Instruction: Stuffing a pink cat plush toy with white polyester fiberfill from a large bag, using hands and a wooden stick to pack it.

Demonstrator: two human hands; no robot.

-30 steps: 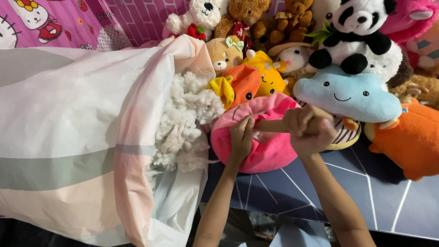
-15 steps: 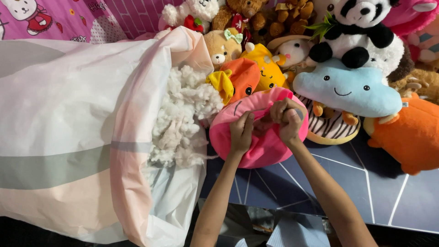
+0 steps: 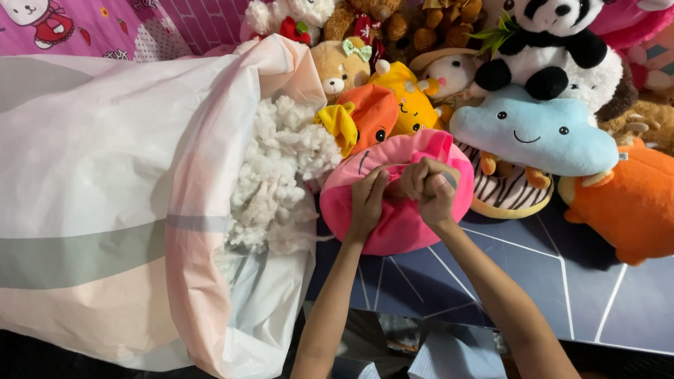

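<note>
A round pink plush toy (image 3: 400,217) lies on the dark blue mat in the middle of the head view. My left hand (image 3: 366,200) presses flat on its left side, fingers gripping the pink fabric. My right hand (image 3: 430,188) is closed into a fist on the top of the toy, pinching its fabric near the upper edge. To the left lies a big plastic bag (image 3: 119,196), its mouth open toward the toy, with white fluffy stuffing (image 3: 277,168) spilling out.
Many plush toys crowd the back: a blue cloud (image 3: 533,133), a panda (image 3: 554,35), an orange toy (image 3: 368,119), a yellow toy (image 3: 411,102), a large orange plush (image 3: 628,203) at right. The blue patterned mat (image 3: 562,295) spreads in front. Pink printed fabric (image 3: 84,24) is at top left.
My right hand has dropped from beside the blue cloud down onto the top of the pink toy, next to my left hand. The left hand stays on the toy.
</note>
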